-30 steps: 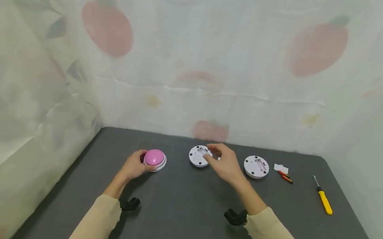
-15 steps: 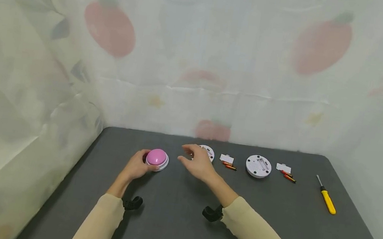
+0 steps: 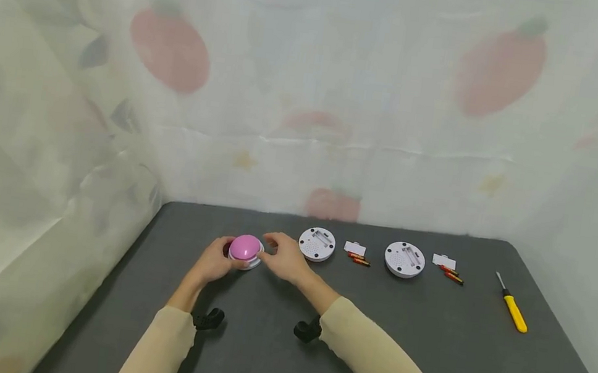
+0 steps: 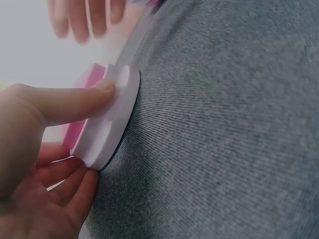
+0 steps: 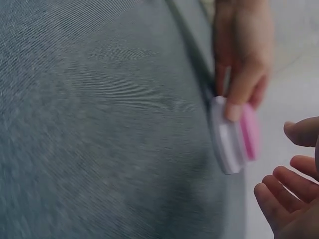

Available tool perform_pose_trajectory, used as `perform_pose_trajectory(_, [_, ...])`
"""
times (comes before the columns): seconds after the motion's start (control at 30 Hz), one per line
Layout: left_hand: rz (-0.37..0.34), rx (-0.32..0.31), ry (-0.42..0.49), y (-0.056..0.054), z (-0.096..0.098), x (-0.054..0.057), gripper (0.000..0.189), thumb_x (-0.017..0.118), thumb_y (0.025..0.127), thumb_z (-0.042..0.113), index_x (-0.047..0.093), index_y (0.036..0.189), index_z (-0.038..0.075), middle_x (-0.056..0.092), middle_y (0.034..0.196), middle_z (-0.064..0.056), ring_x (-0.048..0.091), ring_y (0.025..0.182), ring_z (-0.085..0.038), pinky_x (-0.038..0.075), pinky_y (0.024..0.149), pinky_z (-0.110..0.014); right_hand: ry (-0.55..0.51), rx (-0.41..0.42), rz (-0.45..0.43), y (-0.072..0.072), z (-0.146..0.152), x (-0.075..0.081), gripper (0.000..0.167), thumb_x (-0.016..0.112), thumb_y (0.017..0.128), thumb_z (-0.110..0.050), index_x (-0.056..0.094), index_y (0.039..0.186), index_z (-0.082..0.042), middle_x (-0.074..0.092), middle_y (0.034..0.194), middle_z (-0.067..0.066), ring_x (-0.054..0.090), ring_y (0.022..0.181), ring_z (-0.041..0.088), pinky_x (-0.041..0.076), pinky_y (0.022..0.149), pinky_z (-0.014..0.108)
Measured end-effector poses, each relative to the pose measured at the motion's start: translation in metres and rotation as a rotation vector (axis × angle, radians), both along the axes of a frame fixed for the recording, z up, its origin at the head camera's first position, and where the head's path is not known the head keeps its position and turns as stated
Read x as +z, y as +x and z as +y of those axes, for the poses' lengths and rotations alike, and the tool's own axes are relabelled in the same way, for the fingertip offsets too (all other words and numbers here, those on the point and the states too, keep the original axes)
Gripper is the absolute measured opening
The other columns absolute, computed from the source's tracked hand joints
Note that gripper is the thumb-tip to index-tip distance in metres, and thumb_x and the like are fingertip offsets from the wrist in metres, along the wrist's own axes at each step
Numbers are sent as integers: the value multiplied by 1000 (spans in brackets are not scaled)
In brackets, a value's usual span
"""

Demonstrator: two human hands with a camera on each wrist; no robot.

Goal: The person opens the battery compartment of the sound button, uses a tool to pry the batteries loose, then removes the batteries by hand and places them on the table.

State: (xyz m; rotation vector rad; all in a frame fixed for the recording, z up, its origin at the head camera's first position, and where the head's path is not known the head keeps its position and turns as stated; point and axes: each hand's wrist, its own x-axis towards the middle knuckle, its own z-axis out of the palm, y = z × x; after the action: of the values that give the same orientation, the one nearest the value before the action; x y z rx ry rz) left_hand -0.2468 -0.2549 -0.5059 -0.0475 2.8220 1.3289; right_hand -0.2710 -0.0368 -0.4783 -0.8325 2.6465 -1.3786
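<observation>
At the left of the table is a push button with a pink dome [image 3: 244, 247] and a white round base [image 4: 119, 112]. My left hand [image 3: 214, 261] grips it from its left side, the thumb on the white base and the fingers round the far edge. Just to its right hovers my right hand [image 3: 287, 261], thumb and fingers spread and holding nothing. In the right wrist view a gap shows between my right fingers [image 5: 284, 191] and the pink dome. The button stands on the table, dome up.
Two upturned white round bases with open battery compartments, one [image 3: 317, 244] nearer and one [image 3: 404, 260] farther right, lie on the dark table [image 3: 279, 346]. Beside each are a white cover [image 3: 355, 248] and red-and-black batteries [image 3: 359, 259]. A yellow-handled screwdriver [image 3: 514, 312] lies far right.
My right hand has moved left from over the middle white base to beside the pink button, uncovering that base, a cover and batteries. My left hand keeps its hold.
</observation>
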Motion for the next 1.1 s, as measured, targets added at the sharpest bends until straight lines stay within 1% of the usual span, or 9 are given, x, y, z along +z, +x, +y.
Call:
perform_pose_trajectory(0.07, [-5, 5, 8, 1, -1, -2, 83, 86, 82, 21, 42, 144, -11, 51, 139, -30, 52, 127, -43, 41, 104, -57, 25, -2, -1, -1, -5, -7, 46, 73, 94, -18, 61, 134, 2, 64, 126, 17, 62, 115, 31, 50, 96, 41])
perform_pose_trajectory(0.2, [20, -3, 5, -1, 0, -3, 81, 86, 82, 21, 45, 143, -11, 53, 138, -29, 54, 125, -42, 42, 103, -57, 48, -5, -5, -2, -12, -15, 49, 75, 91, -18, 61, 133, 4, 63, 126, 19, 61, 116, 32, 48, 98, 43])
perform_pose_trajectory(0.37, [29, -25, 21, -2, 2, -3, 77, 85, 83, 19, 46, 143, -10, 55, 137, -28, 55, 123, -41, 43, 102, -56, 51, 4, -18, -4, -15, -20, 52, 77, 89, -16, 60, 132, 6, 64, 125, 19, 61, 116, 31, 47, 100, 42])
perform_pose_trajectory(0.57, [30, -19, 25, 1, 2, -2, 75, 84, 82, 14, 47, 142, -11, 55, 137, -28, 56, 123, -41, 43, 102, -56, 52, 6, -32, -5, -21, -24, 52, 78, 87, -15, 62, 132, 6, 64, 125, 18, 61, 116, 30, 47, 101, 42])
perform_pose_trajectory(0.73, [59, -40, 9, 1, 2, -2, 74, 87, 78, 11, 50, 137, -14, 58, 131, -30, 57, 120, -42, 43, 101, -56, 45, -17, -33, -5, -21, -28, 50, 81, 84, -13, 65, 128, 4, 65, 121, 15, 61, 113, 27, 47, 98, 41])
perform_pose_trajectory(0.87, [50, -62, 19, 1, 1, -1, 74, 90, 73, 11, 53, 133, -12, 61, 127, -27, 59, 115, -39, 44, 99, -55, 54, -27, -11, -3, -20, -29, 49, 84, 81, -11, 67, 125, 3, 66, 116, 13, 61, 107, 23, 49, 94, 37])
perform_pose_trajectory(0.97, [40, -93, 8, 2, 0, -1, 74, 92, 72, 14, 55, 131, -11, 63, 123, -24, 61, 110, -36, 46, 95, -53, 47, -34, -15, 2, -18, -29, 50, 85, 81, -11, 66, 125, 3, 65, 114, 12, 61, 105, 22, 49, 92, 35])
perform_pose_trajectory(1.1, [47, -131, 6, 5, 0, 1, 73, 93, 71, 17, 56, 128, -12, 65, 117, -22, 62, 104, -32, 48, 91, -51, 19, -39, -29, 9, -14, -27, 50, 85, 81, -11, 66, 126, 3, 65, 113, 12, 61, 103, 23, 50, 90, 34])
